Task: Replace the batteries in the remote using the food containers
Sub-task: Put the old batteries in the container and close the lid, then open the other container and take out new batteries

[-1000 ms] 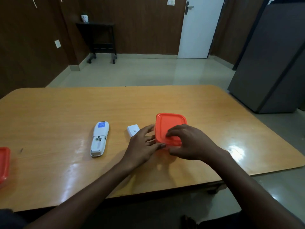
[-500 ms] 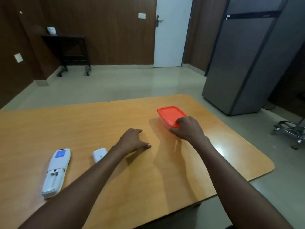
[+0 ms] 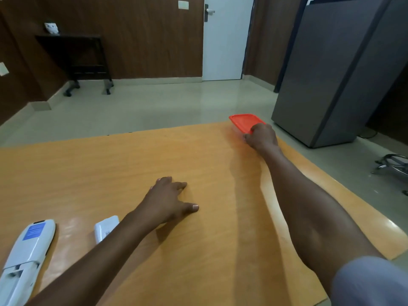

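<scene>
Left-hand fingers: loosely spread and gently bent, holding nothing; left hand [image 3: 169,200] lies palm down on the table [image 3: 209,250], roughly midway between its near and far edges, thumb stretched out to the right.
Right-hand fingers: curled over the near right corner of the food container [image 3: 245,123]; right hand [image 3: 261,138] grips that corner with the arm fully extended. Fingertips are hidden behind the knuckles.
Remote: white remote [image 3: 24,259] lies at the near left corner of the table, back side up, with a blue label at its far end. Its near end shows an uncovered recess; whether batteries sit in it cannot be told.
Battery cover: small white cover [image 3: 104,229] lies flat just to the right of the remote, apart from it, partly hidden by the left forearm.
Sleeve: grey sleeve [image 3: 371,281] covers the right upper arm above the near right edge of the table.
Food container: clear tub with an orange lid, closed, standing at the far right corner of the table, well apart from the remote and the cover. Contents cannot be told.
Cabinet: tall grey cabinet [image 3: 335,69] stands on the floor beyond the far right corner.
Door: white door [image 3: 225,40] in the far wall, closed.
Side table: dark side table [image 3: 75,54] on casters stands against the far left wall.
</scene>
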`<control>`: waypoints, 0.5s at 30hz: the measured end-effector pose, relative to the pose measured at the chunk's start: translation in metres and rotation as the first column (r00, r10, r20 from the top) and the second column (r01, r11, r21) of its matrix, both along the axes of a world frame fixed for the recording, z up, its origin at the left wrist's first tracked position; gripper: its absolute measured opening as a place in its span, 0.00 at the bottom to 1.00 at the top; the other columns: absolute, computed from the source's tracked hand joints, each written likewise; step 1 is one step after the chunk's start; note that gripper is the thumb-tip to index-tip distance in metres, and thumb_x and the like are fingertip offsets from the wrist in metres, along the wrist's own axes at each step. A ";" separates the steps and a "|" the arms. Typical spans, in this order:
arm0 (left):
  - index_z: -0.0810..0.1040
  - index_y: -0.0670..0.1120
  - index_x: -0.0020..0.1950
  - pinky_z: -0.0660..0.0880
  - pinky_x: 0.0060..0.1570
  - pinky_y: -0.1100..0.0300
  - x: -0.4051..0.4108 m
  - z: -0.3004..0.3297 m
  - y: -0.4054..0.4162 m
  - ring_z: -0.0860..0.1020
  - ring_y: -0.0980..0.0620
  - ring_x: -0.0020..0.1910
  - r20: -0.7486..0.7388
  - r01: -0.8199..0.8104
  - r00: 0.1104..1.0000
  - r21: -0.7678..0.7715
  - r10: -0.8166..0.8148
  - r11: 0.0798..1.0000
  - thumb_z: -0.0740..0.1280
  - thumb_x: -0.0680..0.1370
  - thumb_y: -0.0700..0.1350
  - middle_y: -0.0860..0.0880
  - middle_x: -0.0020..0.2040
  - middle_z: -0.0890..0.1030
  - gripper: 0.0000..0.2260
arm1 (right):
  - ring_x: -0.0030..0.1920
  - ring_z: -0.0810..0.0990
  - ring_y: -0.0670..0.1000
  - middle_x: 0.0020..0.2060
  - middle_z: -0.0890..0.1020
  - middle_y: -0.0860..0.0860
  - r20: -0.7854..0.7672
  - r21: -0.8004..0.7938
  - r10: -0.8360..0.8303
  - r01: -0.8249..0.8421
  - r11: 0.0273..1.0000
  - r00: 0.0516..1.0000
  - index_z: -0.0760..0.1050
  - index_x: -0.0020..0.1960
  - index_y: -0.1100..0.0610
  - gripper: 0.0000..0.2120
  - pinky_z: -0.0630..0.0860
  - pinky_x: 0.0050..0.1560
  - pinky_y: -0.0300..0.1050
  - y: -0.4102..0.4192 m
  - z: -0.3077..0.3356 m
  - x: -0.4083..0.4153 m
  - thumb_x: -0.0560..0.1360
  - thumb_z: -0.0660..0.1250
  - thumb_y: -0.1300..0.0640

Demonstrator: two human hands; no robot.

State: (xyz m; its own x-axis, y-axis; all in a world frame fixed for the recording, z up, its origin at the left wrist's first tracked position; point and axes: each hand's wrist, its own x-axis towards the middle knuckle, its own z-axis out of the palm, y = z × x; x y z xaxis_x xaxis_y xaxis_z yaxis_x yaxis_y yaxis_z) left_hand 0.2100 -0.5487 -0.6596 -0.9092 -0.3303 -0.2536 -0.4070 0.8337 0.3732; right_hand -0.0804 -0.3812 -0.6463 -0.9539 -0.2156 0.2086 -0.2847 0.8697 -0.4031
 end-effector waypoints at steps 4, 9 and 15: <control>0.61 0.55 0.80 0.57 0.77 0.48 -0.001 -0.005 -0.002 0.53 0.45 0.80 -0.012 -0.003 1.000 0.009 0.003 1.000 0.70 0.73 0.66 0.46 0.82 0.54 0.39 | 0.48 0.82 0.62 0.47 0.85 0.61 0.011 -0.002 -0.018 0.018 1.000 1.000 0.83 0.47 0.63 0.13 0.73 0.43 0.47 0.000 -0.001 -0.012 0.75 0.69 0.52; 0.62 0.54 0.79 0.59 0.76 0.48 -0.002 -0.004 -0.003 0.55 0.45 0.80 -0.015 -0.011 1.000 0.014 0.011 1.000 0.71 0.72 0.65 0.45 0.81 0.56 0.40 | 0.60 0.80 0.63 0.58 0.83 0.61 -0.059 -0.020 -0.005 0.004 1.000 0.998 0.80 0.62 0.62 0.18 0.77 0.56 0.52 0.000 0.002 0.018 0.76 0.67 0.54; 0.69 0.52 0.76 0.63 0.71 0.52 0.019 0.005 -0.001 0.62 0.45 0.77 -0.132 -0.059 0.988 0.157 0.080 0.986 0.74 0.72 0.60 0.45 0.78 0.65 0.35 | 0.62 0.80 0.59 0.62 0.83 0.57 -0.105 -0.077 0.199 -0.208 0.975 0.974 0.79 0.65 0.59 0.20 0.75 0.62 0.52 -0.016 0.002 0.118 0.76 0.70 0.52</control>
